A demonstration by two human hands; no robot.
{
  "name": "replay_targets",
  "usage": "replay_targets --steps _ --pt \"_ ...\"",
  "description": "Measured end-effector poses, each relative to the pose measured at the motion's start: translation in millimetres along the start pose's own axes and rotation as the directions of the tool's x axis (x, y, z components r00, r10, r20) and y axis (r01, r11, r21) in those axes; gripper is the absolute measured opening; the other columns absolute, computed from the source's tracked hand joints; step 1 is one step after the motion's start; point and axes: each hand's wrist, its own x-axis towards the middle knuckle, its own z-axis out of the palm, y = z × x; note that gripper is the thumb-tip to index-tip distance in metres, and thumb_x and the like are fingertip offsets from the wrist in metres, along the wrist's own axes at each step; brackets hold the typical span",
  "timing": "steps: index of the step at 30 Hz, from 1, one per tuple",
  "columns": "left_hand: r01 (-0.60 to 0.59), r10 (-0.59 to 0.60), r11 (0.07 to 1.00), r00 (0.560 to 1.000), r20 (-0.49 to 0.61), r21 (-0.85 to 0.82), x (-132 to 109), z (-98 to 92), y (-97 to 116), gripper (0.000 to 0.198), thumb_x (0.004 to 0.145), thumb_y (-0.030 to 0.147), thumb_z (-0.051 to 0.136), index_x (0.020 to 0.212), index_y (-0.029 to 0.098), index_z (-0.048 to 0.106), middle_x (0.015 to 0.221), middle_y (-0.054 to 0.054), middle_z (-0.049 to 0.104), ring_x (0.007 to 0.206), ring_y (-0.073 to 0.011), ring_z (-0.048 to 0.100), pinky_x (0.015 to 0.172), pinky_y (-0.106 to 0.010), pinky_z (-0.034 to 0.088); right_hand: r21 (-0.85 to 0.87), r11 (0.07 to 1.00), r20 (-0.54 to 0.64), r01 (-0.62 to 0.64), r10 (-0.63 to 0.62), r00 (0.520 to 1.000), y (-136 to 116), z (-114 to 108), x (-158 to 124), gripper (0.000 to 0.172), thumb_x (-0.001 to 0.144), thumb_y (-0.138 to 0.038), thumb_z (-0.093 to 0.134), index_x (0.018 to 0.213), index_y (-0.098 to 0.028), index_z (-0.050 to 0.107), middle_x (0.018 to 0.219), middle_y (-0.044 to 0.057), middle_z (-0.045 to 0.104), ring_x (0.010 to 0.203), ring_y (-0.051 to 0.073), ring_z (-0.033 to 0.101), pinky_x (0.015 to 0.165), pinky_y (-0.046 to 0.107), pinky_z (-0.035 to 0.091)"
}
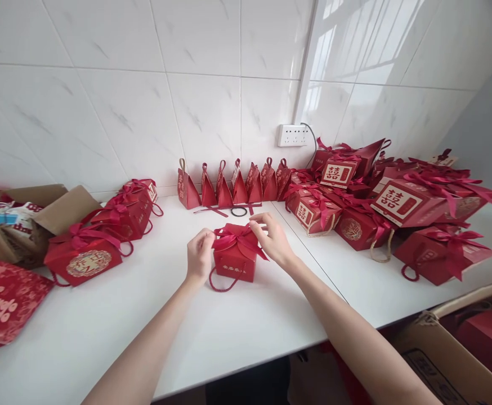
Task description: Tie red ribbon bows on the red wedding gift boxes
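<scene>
While the left hand (199, 254) pinches the ribbon bow (236, 236) on the small red gift box (234, 264), the right hand (272, 239) touches the bow with loosely open fingers. The box stands on the white table (246, 332).

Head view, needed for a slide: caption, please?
Left hand and right hand touch the ribbon bow atop a small red gift box.

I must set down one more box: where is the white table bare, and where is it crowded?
Bare: the table in front of the red box, to its near edge; the patch between the left hand and the left boxes; the strip in front of the right pile. Crowded: that pile, and around the cardboard box at far left.
</scene>
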Motion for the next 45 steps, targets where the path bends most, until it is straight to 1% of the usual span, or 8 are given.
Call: replay_targets --steps 3,6,8,12,18,26,31,45 --pt "0.101 -0.105 0.988 0.994 -0.032 -0.113 2 -1.5 -2 0.029 0.078 0.033 0.043 0.052 0.020 0.038 0.051 0.003 0.039 0.047 -0.0113 0.038 0.047 -0.025 0.031 0.009 1.000 0.033 -0.014 0.014 0.999 -4 0 0 0.016 0.081 -0.034 0.050 0.083 -0.020 0.057 0.092 0.006 0.063 0.087 0.019 0.060 0.076 0.035 0.049" --pt "0.216 -0.218 0.965 0.976 0.004 -0.151 4 -3.2 -2 0.016 0.076 0.037 0.050 0.075 0.022 0.051 0.054 0.005 0.045 0.046 -0.0118 0.043 0.045 -0.024 0.033 0.046 0.997 0.044 -0.061 0.059 0.997 -4 0 0 0.011 0.077 -0.028 0.051 0.081 -0.020 0.056 0.088 0.005 0.063 0.085 0.019 0.061 0.073 0.033 0.049" --pt "0.205 -0.197 0.972 0.977 0.079 -0.112 5 -5.0 -1 0.020 0.075 0.039 0.052 0.085 0.022 0.055 0.053 0.006 0.045 0.046 -0.0114 0.042 0.046 -0.024 0.032 0.086 0.991 0.051 -0.102 0.097 0.994 -3 0 1 0.009 0.075 -0.028 0.052 0.079 -0.020 0.055 0.088 0.004 0.063 0.088 0.019 0.061 0.074 0.033 0.048" --pt "0.126 -0.122 0.992 0.967 0.224 -0.004 8 -10.6 8 0.017 0.072 0.033 0.056 0.065 0.018 0.055 0.054 0.004 0.046 0.050 -0.0096 0.040 0.049 -0.023 0.031 0.185 0.964 0.084 -0.191 0.178 0.980 -5 -4 2 0.010 0.072 -0.028 0.051 0.074 -0.019 0.053 0.095 0.005 0.062 0.088 0.018 0.059 0.073 0.031 0.044" --pt "0.170 -0.164 0.985 0.929 0.332 0.013 14 -16.9 17 0.017 0.070 0.030 0.057 0.061 0.018 0.051 0.055 0.004 0.043 0.052 -0.0100 0.039 0.051 -0.024 0.031 0.318 0.902 0.199 -0.290 0.236 0.951 -8 -9 2 0.007 0.066 -0.025 0.049 0.069 -0.018 0.048 0.094 0.003 0.057 0.068 0.012 0.048 0.059 0.025 0.035" --pt "0.161 -0.162 0.987 0.951 0.265 0.026 13 -14.8 9 0.019 0.066 0.034 0.059 0.060 0.018 0.050 0.107 -0.007 0.060 0.082 -0.0194 0.055 0.067 -0.029 0.044 0.237 0.945 0.185 -0.227 0.185 0.965 -9 -11 1 0.009 0.069 -0.027 0.046 0.066 -0.019 0.046 0.095 0.003 0.057 0.076 0.015 0.050 0.064 0.027 0.038" --pt "0.268 -0.252 0.963 0.940 0.229 -0.040 10 -9.8 7 0.022 0.068 0.036 0.060 0.063 0.016 0.053 0.103 -0.008 0.062 0.078 -0.0176 0.058 0.070 -0.030 0.045 0.220 0.942 0.183 -0.253 0.215 0.959 -7 -9 2 0.011 0.070 -0.029 0.046 0.065 -0.019 0.047 0.098 0.004 0.058 0.082 0.017 0.052 0.071 0.030 0.040" --pt "0.259 -0.244 0.964 0.951 0.191 -0.059 11 -7.4 5 0.022 0.068 0.038 0.061 0.070 0.016 0.058 0.092 -0.006 0.064 0.077 -0.0165 0.057 0.072 -0.029 0.045 0.200 0.943 0.202 -0.268 0.228 0.953 -8 -11 3 0.011 0.071 -0.029 0.046 0.066 -0.019 0.047 0.100 0.004 0.057 0.082 0.017 0.052 0.075 0.032 0.041"
